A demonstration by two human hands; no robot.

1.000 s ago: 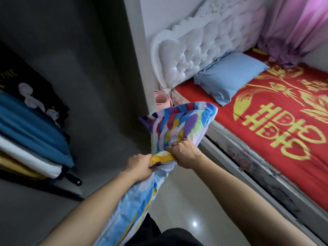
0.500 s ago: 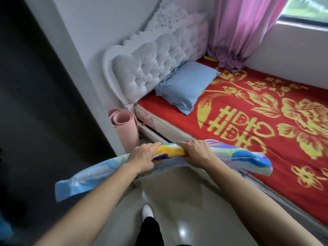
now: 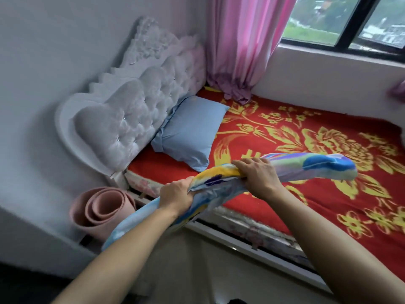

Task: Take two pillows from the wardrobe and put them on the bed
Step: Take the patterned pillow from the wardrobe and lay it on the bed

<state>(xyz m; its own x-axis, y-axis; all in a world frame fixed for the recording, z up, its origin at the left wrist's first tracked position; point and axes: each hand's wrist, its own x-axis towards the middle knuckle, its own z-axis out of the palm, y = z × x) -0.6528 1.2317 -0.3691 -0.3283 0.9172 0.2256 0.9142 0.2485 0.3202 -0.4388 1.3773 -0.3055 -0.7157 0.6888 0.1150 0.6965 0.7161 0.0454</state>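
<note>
A multicoloured pillow is held flat in the air over the near edge of the bed. My left hand grips its near edge and my right hand grips the same edge further right. The pillow's right end hangs above the red and yellow bedspread, and its left end droops past my left forearm toward the floor. A light blue pillow lies on the bed against the white tufted headboard.
A rolled pink mat stands on the floor between the wall and the bed's corner. A pink curtain hangs down onto the far corner of the bed, below a window. The bed's metal side rail runs near my arms.
The view has swung from the wardrobe to the bed. The multicoloured pillow, held by both hands throughout, went from upright to flat and has moved out over the bed's edge.
</note>
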